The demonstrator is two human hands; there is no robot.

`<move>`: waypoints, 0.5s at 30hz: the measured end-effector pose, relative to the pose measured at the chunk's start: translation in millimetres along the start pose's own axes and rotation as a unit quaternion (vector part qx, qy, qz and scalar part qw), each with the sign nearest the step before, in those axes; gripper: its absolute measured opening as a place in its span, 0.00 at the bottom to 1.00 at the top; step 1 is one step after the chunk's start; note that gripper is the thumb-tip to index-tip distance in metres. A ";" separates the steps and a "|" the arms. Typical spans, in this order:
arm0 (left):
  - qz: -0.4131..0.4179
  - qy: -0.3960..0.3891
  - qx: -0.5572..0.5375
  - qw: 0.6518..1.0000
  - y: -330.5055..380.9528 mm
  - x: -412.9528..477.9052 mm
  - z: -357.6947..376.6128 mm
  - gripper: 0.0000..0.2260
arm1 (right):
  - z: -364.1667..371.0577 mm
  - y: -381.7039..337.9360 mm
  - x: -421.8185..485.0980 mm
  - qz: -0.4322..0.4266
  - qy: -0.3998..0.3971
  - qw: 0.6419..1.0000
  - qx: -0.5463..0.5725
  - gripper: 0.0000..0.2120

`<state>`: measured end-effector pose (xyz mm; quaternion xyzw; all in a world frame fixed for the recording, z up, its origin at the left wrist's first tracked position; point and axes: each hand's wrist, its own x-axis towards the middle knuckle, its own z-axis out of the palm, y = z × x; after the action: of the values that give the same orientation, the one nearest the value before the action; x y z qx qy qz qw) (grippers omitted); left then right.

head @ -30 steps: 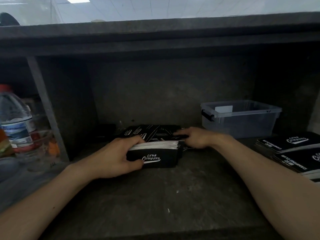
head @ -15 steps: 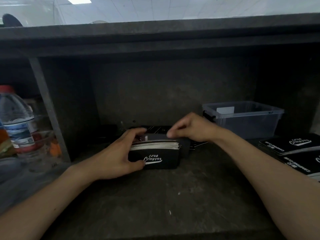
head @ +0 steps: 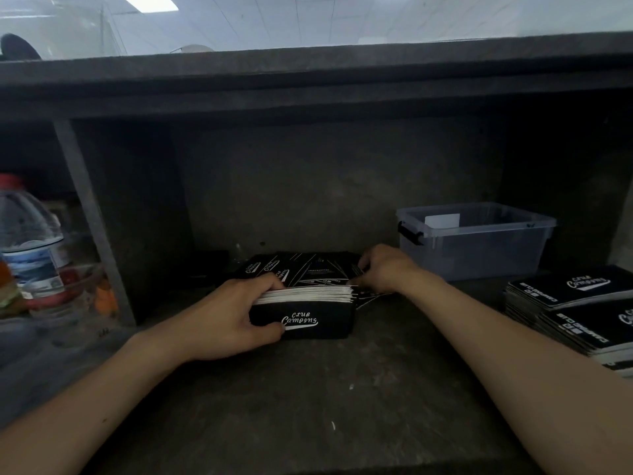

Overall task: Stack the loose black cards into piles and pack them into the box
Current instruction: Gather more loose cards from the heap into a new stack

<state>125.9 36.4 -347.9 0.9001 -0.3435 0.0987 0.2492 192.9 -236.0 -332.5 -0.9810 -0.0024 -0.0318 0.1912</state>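
So your left hand [head: 236, 318] clamps the black box [head: 303, 322] on the desk [head: 308, 406] to steady its upright cards [head: 306, 293] — your right hand [head: 383, 269] pinches loose cards [head: 308, 267] just behind, likely to add them.

The desk [head: 308, 399] has a dark, matt top, rough-looking, scuffed and flecked with pale specks, and its back wall shows the same dull finish. The box [head: 308, 320] at the middle looks like matt black card with white printed lettering; the cards [head: 305, 294] standing in it show thin white paper edges. The loose cards [head: 308, 269] behind it are black with fine white lines. At the right edge, the booklets [head: 579, 303] have smooth black covers. The tub [head: 476, 241] at the back right is translucent, frosted plastic; the bottle [head: 30, 245] at the left edge is clear plastic
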 end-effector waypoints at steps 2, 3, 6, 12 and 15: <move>-0.002 0.001 0.004 1.000 -0.8 0.2 0.4 0.12 | -5.7 2.0 -0.2 0.005 -0.006 0.998 0.058 0.25; -0.001 0.000 0.007 1.000 -1.3 0.5 0.5 0.12 | -7.4 4.4 -0.1 0.004 0.003 0.996 0.084 0.21; 0.000 -0.001 0.011 1.000 -0.2 0.3 -0.1 0.12 | -13.2 10.7 2.0 -0.014 0.066 0.983 0.171 0.04; 0.003 -0.001 -0.001 1.000 0.7 -0.9 -0.6 0.12 | -27.6 7.1 -1.1 -0.070 0.094 0.986 0.123 0.10; 0.003 0.002 -0.001 1.000 0.6 -0.6 -0.2 0.12 | -30.9 4.0 -10.2 -0.092 0.120 0.988 0.035 0.07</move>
<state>125.0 36.4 -347.6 0.8986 -0.3463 0.1009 0.2500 180.8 -251.2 -306.1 -0.9584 -0.0710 -0.1665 0.2207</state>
